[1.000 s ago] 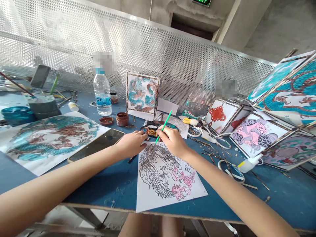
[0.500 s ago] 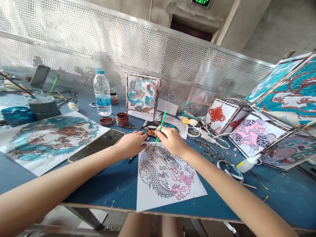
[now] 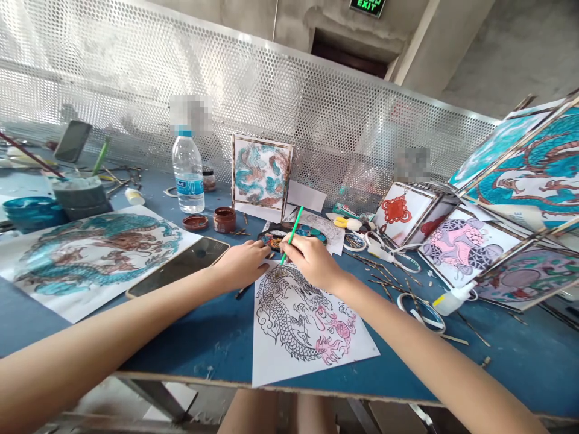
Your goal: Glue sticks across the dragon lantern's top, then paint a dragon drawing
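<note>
My right hand grips a thin green paintbrush, its tip touching the upper left of a dragon drawing. That sheet bears black outlines, with pink on one part at the lower right and a small brownish patch near the brush. My left hand lies flat with fingers stretched out, its fingertips at the sheet's upper left corner. Just beyond both hands sits a dark paint palette with orange and blue in it, partly hidden by my right hand.
At left lie a phone and a painted teal dragon sheet. A water bottle, a brown paint jar and a framed picture stand behind. To the right are thin sticks, a glue bottle and picture lanterns.
My right hand and the paintbrush have shifted slightly left, and the brownish patch by the tip looks larger. My left hand stays in place.
</note>
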The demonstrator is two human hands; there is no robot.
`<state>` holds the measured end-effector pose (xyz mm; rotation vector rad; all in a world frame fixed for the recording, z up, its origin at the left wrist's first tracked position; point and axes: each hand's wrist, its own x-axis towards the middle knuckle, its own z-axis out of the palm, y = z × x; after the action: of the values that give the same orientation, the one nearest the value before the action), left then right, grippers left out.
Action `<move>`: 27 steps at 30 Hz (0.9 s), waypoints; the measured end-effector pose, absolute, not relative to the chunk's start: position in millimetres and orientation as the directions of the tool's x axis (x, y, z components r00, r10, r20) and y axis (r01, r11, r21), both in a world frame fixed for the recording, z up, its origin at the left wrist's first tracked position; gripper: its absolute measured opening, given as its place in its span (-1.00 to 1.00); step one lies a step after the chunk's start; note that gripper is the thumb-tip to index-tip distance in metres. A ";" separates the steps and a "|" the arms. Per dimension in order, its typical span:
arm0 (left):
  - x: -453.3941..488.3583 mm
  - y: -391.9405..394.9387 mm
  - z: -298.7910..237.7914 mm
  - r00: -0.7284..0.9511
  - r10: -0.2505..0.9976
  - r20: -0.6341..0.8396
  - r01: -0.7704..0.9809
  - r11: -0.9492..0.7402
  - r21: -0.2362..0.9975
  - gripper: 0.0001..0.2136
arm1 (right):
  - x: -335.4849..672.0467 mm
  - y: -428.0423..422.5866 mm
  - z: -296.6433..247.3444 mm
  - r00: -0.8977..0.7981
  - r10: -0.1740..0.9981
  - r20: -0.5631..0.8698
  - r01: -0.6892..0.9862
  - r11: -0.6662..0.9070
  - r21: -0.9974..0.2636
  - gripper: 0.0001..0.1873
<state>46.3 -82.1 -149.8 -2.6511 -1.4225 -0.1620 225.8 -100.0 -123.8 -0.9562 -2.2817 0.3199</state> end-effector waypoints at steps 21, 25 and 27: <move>46.6 -83.1 -147.7 0.556 0.819 0.139 0.831 -0.553 -0.061 -0.73 | 228.1 -86.7 -126.3 -0.542 0.705 0.457 0.583 0.707 -0.400 -0.75; 46.4 -83.5 -148.0 0.555 0.821 0.135 0.831 -0.553 -0.056 -0.74 | 228.8 -86.9 -123.5 -0.515 0.729 0.451 0.563 0.684 -0.464 -0.73; 46.2 -83.7 -148.2 0.556 0.820 0.137 0.831 -0.552 -0.066 -0.75 | 225.3 -91.1 -124.1 -0.535 0.724 0.435 0.481 0.684 -0.548 -0.70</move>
<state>46.2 -83.7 -148.2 -2.6606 -1.4189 -0.1366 225.3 -91.1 -124.1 -0.9206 -2.2401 0.4818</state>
